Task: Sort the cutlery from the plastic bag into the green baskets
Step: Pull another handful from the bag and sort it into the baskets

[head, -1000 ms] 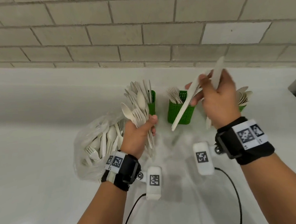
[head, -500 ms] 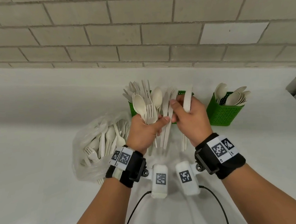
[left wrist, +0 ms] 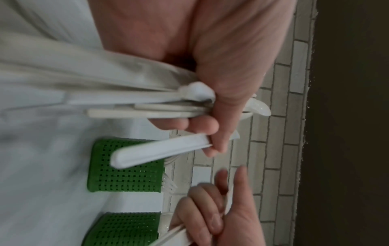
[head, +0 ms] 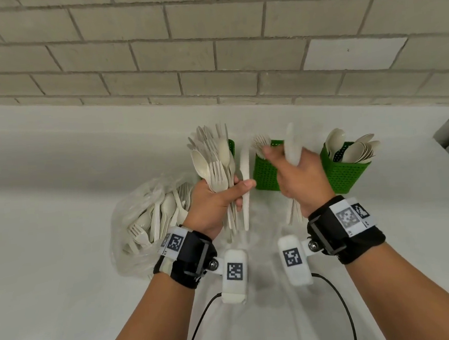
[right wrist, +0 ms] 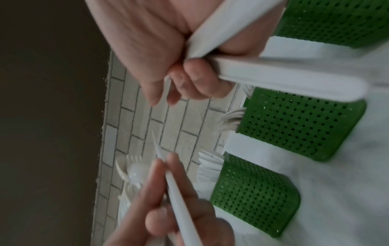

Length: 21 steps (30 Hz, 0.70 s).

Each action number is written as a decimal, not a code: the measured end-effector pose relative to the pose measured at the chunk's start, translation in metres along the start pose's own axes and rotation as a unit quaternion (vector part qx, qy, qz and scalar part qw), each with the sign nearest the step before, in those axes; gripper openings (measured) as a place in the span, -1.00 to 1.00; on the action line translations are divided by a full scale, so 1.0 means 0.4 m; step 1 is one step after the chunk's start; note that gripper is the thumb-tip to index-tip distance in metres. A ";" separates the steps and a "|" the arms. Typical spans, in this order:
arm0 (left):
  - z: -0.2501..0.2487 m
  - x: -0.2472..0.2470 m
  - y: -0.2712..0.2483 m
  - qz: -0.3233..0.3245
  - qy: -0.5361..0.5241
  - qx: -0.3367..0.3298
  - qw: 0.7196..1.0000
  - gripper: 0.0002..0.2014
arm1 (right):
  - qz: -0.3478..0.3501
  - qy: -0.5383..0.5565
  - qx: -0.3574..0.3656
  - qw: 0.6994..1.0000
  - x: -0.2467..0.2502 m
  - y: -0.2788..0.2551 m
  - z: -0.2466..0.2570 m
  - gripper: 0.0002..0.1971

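Currently left hand [head: 215, 199] grips a mixed bundle of forks and spoons [head: 214, 160], upright, with one knife [head: 245, 173] pinched at its thumb side. Right hand [head: 300, 175] is closed round a couple of knives [head: 292, 144], above the middle basket [head: 264, 171]. Left basket [head: 231, 145] is mostly hidden behind the bundle. Right basket [head: 345, 172] holds spoons. Plastic bag [head: 147, 220] with more cutlery lies on the white surface [head: 50, 235], left of the left hand.
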<state>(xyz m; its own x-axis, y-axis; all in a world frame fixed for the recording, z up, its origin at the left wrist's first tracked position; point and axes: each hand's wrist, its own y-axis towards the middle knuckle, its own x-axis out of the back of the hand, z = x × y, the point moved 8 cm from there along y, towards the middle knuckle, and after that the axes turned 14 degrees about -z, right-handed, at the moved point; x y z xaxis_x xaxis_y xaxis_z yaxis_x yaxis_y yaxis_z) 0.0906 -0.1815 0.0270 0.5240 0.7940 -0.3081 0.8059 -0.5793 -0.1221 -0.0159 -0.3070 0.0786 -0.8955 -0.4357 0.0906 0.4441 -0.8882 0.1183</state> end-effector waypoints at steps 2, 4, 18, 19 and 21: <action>0.000 -0.019 -0.008 0.037 -0.011 0.004 0.999 -0.79 | 0.109 -0.014 0.016 0.994 -0.052 -0.034 0.006 -0.80; 0.001 -0.024 -0.014 0.048 -0.016 0.013 0.999 -0.80 | 0.124 -0.033 0.033 0.991 -0.065 -0.041 0.005 -0.76; -0.007 0.017 -0.004 -0.044 0.210 -0.129 0.968 -0.88 | 0.073 -0.072 0.174 0.979 -0.036 -0.032 0.151 -0.92; -0.008 0.020 -0.002 -0.049 0.231 -0.143 0.961 -0.87 | 0.079 -0.086 0.184 0.976 -0.041 -0.035 0.153 -0.94; -0.009 0.025 0.003 -0.058 0.260 -0.168 0.949 -0.86 | 0.082 -0.104 0.188 0.973 -0.048 -0.037 0.155 -0.94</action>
<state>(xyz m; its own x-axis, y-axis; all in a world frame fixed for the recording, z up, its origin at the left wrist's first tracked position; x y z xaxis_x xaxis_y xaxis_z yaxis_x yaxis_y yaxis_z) 0.0980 -0.1736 0.0273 0.4202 0.8834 0.2076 0.8633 -0.4596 0.2085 -0.0035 -0.2767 0.1363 -0.8040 -0.4933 0.3321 0.5946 -0.6764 0.4347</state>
